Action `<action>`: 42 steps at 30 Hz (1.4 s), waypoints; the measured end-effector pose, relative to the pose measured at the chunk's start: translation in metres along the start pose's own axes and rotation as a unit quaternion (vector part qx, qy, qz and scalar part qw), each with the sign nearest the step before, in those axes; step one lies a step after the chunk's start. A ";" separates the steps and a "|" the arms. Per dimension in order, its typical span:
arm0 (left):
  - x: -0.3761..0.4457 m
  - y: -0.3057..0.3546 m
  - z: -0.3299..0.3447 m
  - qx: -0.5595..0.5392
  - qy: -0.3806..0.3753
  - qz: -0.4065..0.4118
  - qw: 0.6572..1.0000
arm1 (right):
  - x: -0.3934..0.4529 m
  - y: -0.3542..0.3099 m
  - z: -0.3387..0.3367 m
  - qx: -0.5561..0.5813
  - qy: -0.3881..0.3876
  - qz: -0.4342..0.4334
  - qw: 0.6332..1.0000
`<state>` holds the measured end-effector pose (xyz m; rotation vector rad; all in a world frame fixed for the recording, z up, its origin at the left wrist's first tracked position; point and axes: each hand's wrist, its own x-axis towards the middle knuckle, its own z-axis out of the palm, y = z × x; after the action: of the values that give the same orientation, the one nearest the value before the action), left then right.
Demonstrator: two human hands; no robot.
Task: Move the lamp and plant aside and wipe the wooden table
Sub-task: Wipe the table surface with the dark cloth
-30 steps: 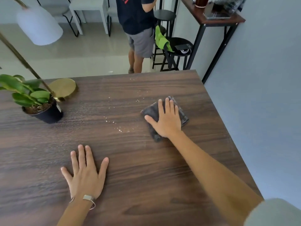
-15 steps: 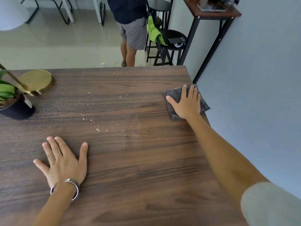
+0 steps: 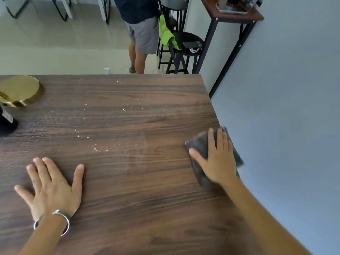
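The dark wooden table [image 3: 138, 208] fills the lower view. My right hand [image 3: 218, 159] presses flat on a dark grey cloth [image 3: 199, 144] at the table's right edge, with part of the cloth hanging past the edge. My left hand [image 3: 49, 188] rests flat on the wood at the near left, fingers spread, holding nothing. The lamp's round gold base [image 3: 20, 91] stands at the far left. Just in front of it the plant's black pot [image 3: 6, 124] is cut off by the frame's left edge. Pale crumbs [image 3: 95, 140] lie scattered across the table's middle.
A grey wall [image 3: 285, 126] runs close along the table's right side. Beyond the far edge a person in grey shorts [image 3: 143, 34] stands by black stools [image 3: 185, 50], one with a green cloth [image 3: 166, 35]. A tall console table [image 3: 237, 15] stands at the wall.
My right hand slid the cloth from the table's middle out to the right edge, then back toward me along it. The view shifted right, pushing the plant and lamp to the left edge.
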<state>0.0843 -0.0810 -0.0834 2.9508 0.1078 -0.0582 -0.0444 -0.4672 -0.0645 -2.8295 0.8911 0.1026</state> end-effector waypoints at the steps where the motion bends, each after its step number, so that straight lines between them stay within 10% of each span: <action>1: 0.000 0.000 -0.001 0.004 0.002 0.003 1.000 | 0.035 -0.009 -0.004 0.008 0.004 -0.002 1.000; 7: -0.005 0.003 -0.007 0.013 0.006 0.007 1.000 | 0.123 -0.051 -0.013 0.020 -0.035 0.018 0.999; 15: -0.001 -0.028 -0.036 -0.211 0.020 -0.062 0.975 | -0.044 -0.009 0.019 -0.021 -0.040 -0.280 0.959; 22: -0.006 -0.077 -0.040 -0.007 -0.007 -0.084 0.996 | 0.131 -0.139 -0.009 0.007 -0.030 -0.032 0.999; 26: 0.003 -0.075 -0.033 0.022 0.001 -0.072 0.997 | 0.065 -0.244 0.025 -0.010 -0.052 -0.239 0.969; 30: 0.010 -0.084 -0.026 0.020 0.017 -0.062 0.998 | -0.026 -0.184 0.043 -0.007 -0.035 -0.405 0.914; 34: 0.014 -0.083 -0.025 0.010 0.010 -0.066 0.998 | 0.051 -0.140 0.008 -0.047 -0.067 -0.233 0.969; 38: 0.015 -0.083 -0.024 0.011 0.012 -0.068 0.998 | 0.146 -0.235 -0.003 -0.004 -0.046 -0.031 0.998; 42: 0.017 -0.085 -0.025 0.003 0.005 -0.066 0.998 | 0.125 -0.348 0.026 -0.029 -0.060 -0.176 0.982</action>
<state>0.0954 0.0076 -0.0754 2.9468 0.3041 -0.0611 0.2572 -0.2517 -0.0541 -2.9455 0.3593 0.2515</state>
